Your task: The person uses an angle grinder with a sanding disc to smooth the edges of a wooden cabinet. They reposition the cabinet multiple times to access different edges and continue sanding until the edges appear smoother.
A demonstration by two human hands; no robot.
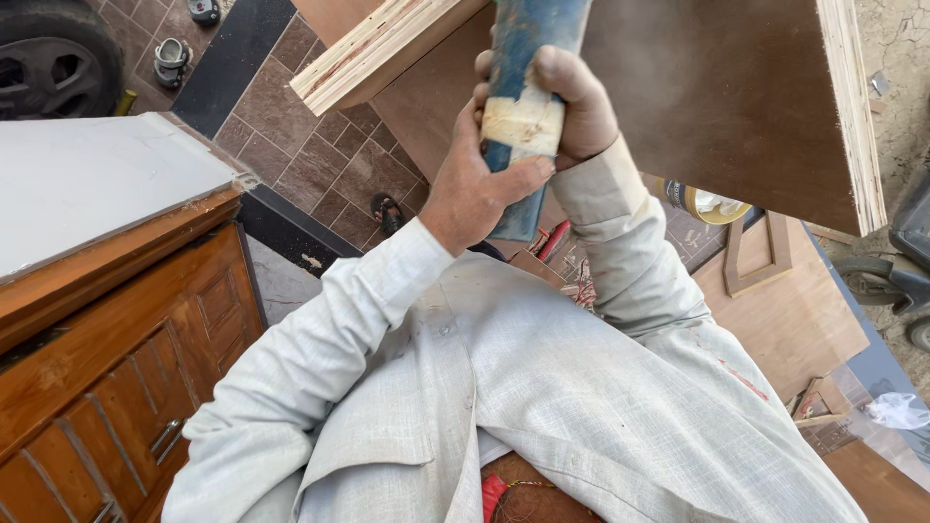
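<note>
Brown tiled floor (320, 160), a carved wooden cabinet (116, 368) at left, daylight throughout.

You are standing in an open-air carpentry workshop, set up on a paved yard beside a road. A thick plywood sheet (717, 97) with raw layered edges fills the space in front of you, and more cut boards (804, 310) lie flat on the ground with a small wooden frame (760, 254) on top. A carved, varnished wooden cabinet (116, 349) stands at your left. The floor is brown paving tile (320, 155), with sandals (172, 58) left on it, and a car tyre (53, 53) shows in the corner.
</note>
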